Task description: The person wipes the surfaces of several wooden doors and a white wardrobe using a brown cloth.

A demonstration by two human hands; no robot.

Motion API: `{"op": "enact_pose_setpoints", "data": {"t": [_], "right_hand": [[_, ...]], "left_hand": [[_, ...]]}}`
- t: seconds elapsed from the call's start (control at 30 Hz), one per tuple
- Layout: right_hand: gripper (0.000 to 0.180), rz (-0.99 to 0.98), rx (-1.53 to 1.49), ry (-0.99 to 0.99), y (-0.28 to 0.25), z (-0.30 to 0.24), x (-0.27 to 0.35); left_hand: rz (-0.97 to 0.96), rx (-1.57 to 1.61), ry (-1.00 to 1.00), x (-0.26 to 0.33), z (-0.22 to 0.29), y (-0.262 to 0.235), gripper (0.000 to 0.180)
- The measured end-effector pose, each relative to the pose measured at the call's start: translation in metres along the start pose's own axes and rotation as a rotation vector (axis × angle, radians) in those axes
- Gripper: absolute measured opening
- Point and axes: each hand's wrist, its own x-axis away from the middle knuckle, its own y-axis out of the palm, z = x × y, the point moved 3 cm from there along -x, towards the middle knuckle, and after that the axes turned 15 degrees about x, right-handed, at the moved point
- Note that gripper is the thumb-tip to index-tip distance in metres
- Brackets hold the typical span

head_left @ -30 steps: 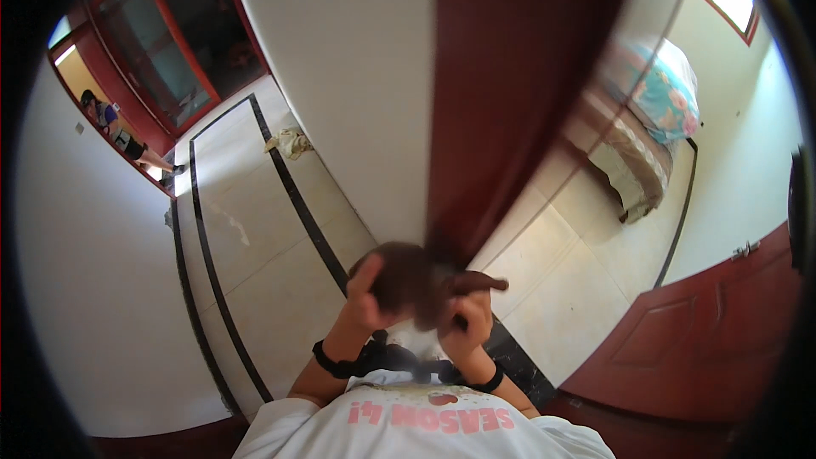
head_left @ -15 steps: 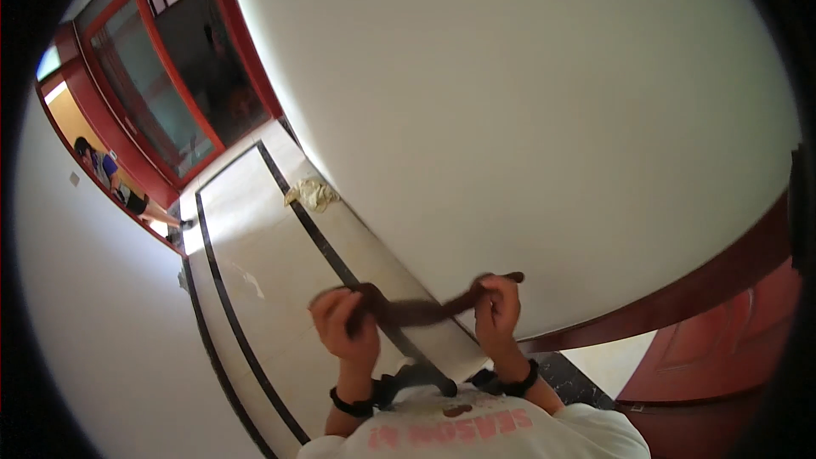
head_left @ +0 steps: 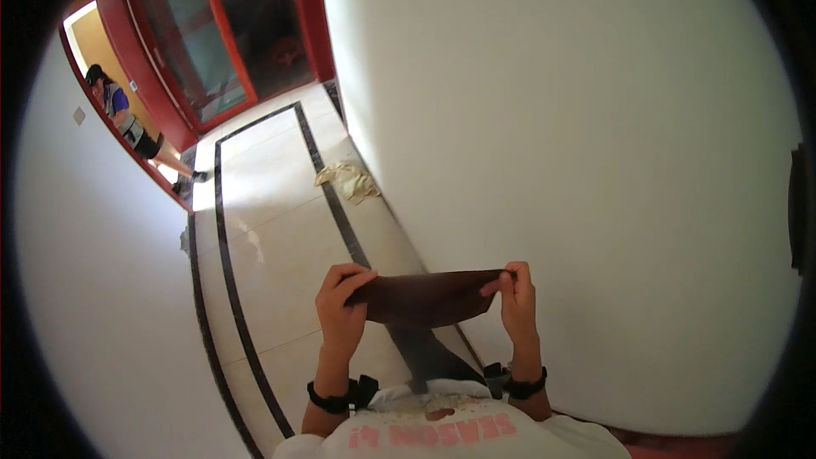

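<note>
A dark brown cloth (head_left: 429,299) is stretched out flat between my two hands, in front of my body. Its upper edge runs nearly straight across, and the lower edge sags in a shallow curve. My left hand (head_left: 342,306) grips the cloth's left end, fingers folded over the top. At the other end, my right hand (head_left: 519,302) pinches the upper right corner; some of its fingers show against the cloth. Both wrists wear black bands.
A crumpled pale yellow cloth (head_left: 348,181) lies on the tiled floor (head_left: 280,272) beside the right-hand white wall (head_left: 578,144). Red-framed glass doors (head_left: 229,42) stand at the far end. Another person (head_left: 127,119) is in the doorway at far left.
The brown cloth, narrow and bunched before, is now spread wider and pulled taut. My hands have moved slightly apart. The view has turned, and the red door at lower right has left it.
</note>
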Motion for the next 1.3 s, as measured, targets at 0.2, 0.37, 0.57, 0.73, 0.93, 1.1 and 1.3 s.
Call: {"op": "enact_pose_setpoints", "data": {"t": [0.2,0.37,0.57,0.73,0.93,1.1,1.3], "right_hand": [[0.010,-0.005,-0.093,-0.033,0.084,0.022,-0.137],[0.020,-0.117,-0.028,-0.174,0.151,-0.022,-0.260],[0.018,-0.201,0.081,-0.376,0.239,-0.061,-0.373],[0.016,-0.139,0.096,-0.374,0.309,-0.051,-0.415],[0.016,0.099,0.104,-0.350,0.397,-0.063,-0.475],[0.020,0.068,0.238,-0.681,0.445,-0.130,-0.560],[0.020,-0.035,0.183,-0.451,0.527,-0.127,-0.625]], "left_hand": [[-0.029,0.168,-0.335,-0.111,-0.102,-0.019,0.031],[0.045,0.219,-0.565,-0.216,-0.155,-0.066,0.026],[0.381,0.427,-0.522,-0.286,-0.226,-0.115,0.021],[0.411,0.481,-0.550,-0.330,-0.298,-0.141,0.021],[0.228,0.381,-0.395,-0.426,-0.364,-0.203,0.019],[0.331,0.388,-0.255,-0.512,-0.389,-0.253,0.020],[0.461,0.537,-0.315,-0.581,-0.434,-0.287,0.023]]}}
